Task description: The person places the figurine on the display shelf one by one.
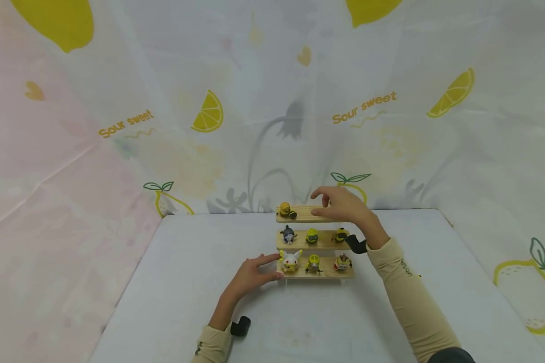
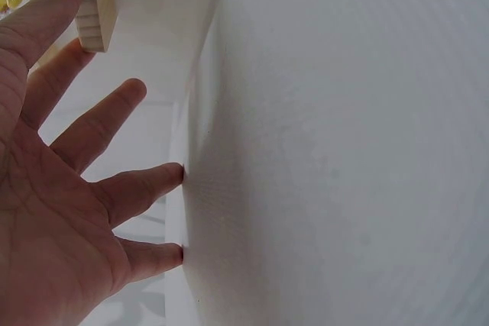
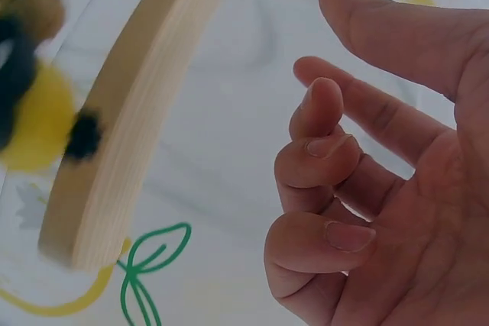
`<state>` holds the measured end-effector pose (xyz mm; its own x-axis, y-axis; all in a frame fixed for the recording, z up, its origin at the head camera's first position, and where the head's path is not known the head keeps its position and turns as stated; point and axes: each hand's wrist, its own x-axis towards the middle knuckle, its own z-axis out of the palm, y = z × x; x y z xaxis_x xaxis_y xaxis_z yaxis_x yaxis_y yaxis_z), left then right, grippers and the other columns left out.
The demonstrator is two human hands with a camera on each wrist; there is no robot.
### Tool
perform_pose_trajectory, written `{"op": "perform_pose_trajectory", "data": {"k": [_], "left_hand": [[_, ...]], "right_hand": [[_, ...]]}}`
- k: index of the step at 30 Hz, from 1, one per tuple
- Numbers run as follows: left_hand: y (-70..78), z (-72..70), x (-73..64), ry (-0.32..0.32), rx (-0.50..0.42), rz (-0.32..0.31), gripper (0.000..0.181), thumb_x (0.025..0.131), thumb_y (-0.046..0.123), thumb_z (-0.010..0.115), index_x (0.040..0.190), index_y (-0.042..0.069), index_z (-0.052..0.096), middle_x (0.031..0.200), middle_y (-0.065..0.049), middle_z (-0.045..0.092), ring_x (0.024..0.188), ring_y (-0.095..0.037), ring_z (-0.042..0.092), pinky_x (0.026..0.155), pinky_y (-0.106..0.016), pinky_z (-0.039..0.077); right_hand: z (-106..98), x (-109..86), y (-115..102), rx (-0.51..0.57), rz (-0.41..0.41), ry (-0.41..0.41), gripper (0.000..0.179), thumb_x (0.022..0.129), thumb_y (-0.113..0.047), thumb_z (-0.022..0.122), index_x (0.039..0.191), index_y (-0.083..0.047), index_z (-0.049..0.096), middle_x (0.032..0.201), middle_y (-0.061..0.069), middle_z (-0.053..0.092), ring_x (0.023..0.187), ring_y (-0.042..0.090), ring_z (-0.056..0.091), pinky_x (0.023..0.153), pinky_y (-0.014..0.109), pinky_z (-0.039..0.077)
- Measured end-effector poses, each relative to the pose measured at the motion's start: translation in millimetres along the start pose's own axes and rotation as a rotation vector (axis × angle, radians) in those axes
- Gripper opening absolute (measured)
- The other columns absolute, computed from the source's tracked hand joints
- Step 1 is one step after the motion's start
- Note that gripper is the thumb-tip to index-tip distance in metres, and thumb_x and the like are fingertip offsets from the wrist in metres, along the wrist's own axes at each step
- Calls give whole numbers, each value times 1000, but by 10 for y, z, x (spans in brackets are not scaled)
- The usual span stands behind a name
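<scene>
A three-tier wooden display shelf [image 1: 295, 277] stands on the table with small toy figurines on its boards. My left hand [image 1: 250, 275] is at the left end of the lowest board, thumb and index finger touching it and the other fingers spread, beside a white long-eared figurine [image 1: 290, 261]. Above the right part of the top board hovers my right hand [image 1: 342, 204]. Its thumb and index finger are apart, the other fingers loosely bent, with nothing in them. A yellow figurine [image 1: 285, 209] sits at the top board's left end. The right wrist view shows a blurred yellow-and-black figurine [image 3: 42, 120].
The middle board carries a grey-topped figurine [image 1: 288, 235], a green-yellow one [image 1: 312, 236] and a yellow-black one [image 1: 341, 235]. On the lowest board are a yellow-green figurine [image 1: 313, 263] and a red-and-white one [image 1: 342, 262]. A lemon-print cloth [image 1: 272, 101] hangs behind the white table [image 1: 186, 262].
</scene>
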<state>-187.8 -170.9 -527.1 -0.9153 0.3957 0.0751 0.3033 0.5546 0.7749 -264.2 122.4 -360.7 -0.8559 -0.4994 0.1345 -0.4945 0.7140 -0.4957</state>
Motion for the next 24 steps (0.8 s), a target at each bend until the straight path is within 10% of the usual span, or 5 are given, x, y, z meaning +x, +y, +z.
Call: {"op": "perform_pose_trajectory", "data": {"k": [24], "left_hand": [[-27,10,5,5,-12,3,58,82,49,77,134,26,64,138,-11,57,135,-43,39,106,-74,14]], "right_hand": [[-186,-623,649,-30,45,62,26,92,-17,72,115,-4,68,74,-2,53,61,16,45,57,33,38]]}}
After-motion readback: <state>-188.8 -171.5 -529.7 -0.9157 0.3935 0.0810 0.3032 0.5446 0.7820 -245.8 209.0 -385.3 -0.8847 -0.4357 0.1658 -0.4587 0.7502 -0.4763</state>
